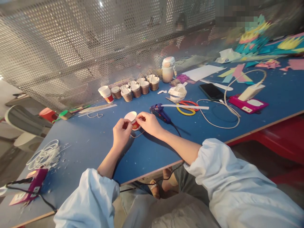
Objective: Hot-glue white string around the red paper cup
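A small red and white paper cup (136, 126) stands on the blue table, tilted, its white rim facing up. My left hand (121, 132) is closed in a pinch at the cup's near left rim. From the other side my right hand (149, 123) pinches at the right edge of the same cup. A thin cord (137, 136) loops on the table just below the cup; whether its ends are between my fingers cannot be made out. Right of my hands lies a blue hot glue gun (160, 111) with a clear glue stick (185, 106) across it.
Several brown-wrapped cups (136, 91) and a stack of paper cups (104, 93) line the mesh screen. Scissors (186, 109), a tape roll (177, 92), a phone (212, 91) and a purple power strip (249, 104) lie rightward. White cord (46, 155) lies left.
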`<action>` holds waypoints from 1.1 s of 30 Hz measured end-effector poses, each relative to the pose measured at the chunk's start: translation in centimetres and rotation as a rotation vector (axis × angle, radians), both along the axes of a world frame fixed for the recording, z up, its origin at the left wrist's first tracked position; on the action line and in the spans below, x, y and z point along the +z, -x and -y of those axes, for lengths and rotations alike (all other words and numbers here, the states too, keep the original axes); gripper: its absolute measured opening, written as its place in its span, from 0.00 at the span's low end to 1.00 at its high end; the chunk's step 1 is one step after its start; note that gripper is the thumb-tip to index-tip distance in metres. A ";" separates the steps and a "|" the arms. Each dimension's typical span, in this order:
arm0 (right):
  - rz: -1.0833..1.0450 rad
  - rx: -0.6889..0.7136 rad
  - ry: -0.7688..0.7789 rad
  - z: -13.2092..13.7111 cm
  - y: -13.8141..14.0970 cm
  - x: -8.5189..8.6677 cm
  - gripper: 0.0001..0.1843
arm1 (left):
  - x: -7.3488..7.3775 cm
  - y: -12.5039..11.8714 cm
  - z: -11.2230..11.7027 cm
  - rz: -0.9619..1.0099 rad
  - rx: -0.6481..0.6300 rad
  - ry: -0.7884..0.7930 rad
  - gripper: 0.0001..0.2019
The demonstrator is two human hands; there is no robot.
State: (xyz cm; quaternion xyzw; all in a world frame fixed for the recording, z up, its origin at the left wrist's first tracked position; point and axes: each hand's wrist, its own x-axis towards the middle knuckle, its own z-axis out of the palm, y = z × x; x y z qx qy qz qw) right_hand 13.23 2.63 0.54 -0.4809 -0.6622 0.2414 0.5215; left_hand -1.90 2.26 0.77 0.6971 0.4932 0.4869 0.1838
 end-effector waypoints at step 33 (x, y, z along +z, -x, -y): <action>0.069 0.003 -0.114 -0.2 -0.4 -0.3 0.04 | 0.3 1.0 -0.8 0.034 -0.102 0.073 0.06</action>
